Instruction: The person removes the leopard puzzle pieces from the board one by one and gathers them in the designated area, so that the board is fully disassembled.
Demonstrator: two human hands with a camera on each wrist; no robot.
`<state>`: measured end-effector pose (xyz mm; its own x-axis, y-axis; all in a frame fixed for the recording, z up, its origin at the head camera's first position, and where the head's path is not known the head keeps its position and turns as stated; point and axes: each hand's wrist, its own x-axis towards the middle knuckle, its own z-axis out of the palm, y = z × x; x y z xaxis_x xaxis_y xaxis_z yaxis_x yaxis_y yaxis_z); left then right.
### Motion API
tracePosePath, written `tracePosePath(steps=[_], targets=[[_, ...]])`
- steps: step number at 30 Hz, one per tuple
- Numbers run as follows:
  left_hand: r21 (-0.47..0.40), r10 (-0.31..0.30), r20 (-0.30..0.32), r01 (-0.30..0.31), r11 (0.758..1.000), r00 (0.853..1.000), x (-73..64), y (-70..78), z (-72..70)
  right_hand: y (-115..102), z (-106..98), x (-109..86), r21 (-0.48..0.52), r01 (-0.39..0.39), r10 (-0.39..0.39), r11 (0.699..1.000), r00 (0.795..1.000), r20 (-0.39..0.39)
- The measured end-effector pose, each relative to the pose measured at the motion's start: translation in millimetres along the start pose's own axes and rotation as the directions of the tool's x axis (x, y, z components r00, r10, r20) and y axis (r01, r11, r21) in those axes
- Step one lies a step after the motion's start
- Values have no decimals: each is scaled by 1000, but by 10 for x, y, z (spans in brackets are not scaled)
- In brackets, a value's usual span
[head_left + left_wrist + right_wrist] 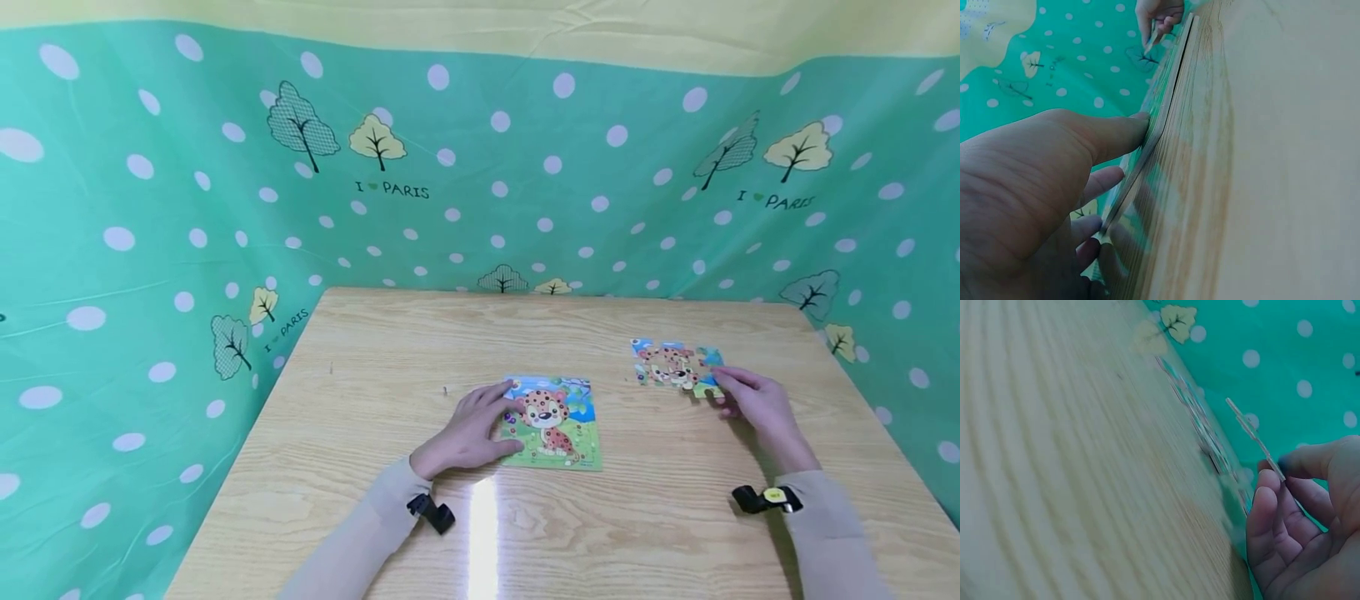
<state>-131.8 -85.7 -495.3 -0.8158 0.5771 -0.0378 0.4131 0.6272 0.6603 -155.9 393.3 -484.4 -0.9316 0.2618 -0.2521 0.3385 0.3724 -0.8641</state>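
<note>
A square leopard picture board [562, 425] lies flat on the table in the head view. My left hand [472, 425] rests over its left edge, thumb and fingers spread and touching the board. In the left wrist view the thumb [1119, 134] lies on top of the board [1163, 109]. Farther right, my right hand [757, 404] pinches a thin puzzle piece [1254, 434] between thumb and fingers, raised above the table in the right wrist view. Just left of that hand lie several puzzle pieces [660, 354] showing parts of a leopard, with gaps between some of them.
Both hands work over a wood-grain table [360, 400]. A green dotted curtain [465, 167] hangs around its back and sides. Dark wrist straps [431, 512] are worn over the pale sleeves. A strip of light reflects off the tabletop near the front.
</note>
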Motion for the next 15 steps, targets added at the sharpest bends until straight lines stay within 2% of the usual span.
tracePosePath(steps=[8, 15], targets=[[-4, 2, 2, -2, 1000, 1000, -10, -6, -1, 73, -185, 56, 19, -13, 14, 1000, 999, -40], [-1, 1, -1, -1, 1000, 1000, -1, -2, -2, 82, -222, 65, -9, -10, 10, 1000, 998, -61]])
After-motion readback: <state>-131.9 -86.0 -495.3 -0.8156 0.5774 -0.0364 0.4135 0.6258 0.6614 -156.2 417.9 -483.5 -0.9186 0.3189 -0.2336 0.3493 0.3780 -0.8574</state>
